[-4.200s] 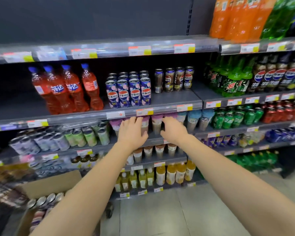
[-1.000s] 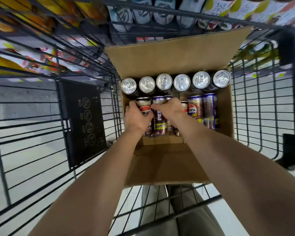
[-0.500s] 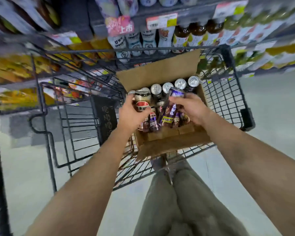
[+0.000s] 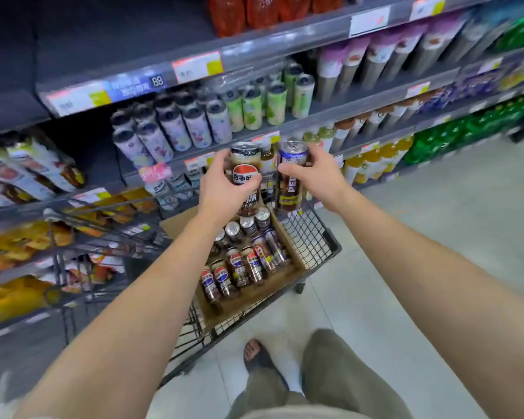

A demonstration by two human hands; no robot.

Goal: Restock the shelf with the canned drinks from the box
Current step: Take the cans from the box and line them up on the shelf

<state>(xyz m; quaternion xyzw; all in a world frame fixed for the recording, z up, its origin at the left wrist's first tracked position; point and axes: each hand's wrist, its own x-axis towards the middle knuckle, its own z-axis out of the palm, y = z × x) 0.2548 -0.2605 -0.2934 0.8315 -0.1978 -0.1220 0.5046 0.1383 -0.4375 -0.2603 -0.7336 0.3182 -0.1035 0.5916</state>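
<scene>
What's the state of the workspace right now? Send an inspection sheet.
Surface: grey shelves, stocked with drinks.
Job's things: open cardboard box in the wire cart, cans inside, some upright, others leaning or lying.
Clutter: nothing seen.
Grippers: left hand grips a brown can; right hand grips a blue-topped can, both above the box.
Cables: nothing seen.
Surroundings: snack bags at left, green bottles at right, pale tiled floor.

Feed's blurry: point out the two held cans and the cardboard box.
Logo can (image 4: 245, 174): head view, on its round logo.
Blue-topped can (image 4: 291, 192): head view, on its white lettering.
Cardboard box (image 4: 254, 297): head view, on its near wall.
</scene>
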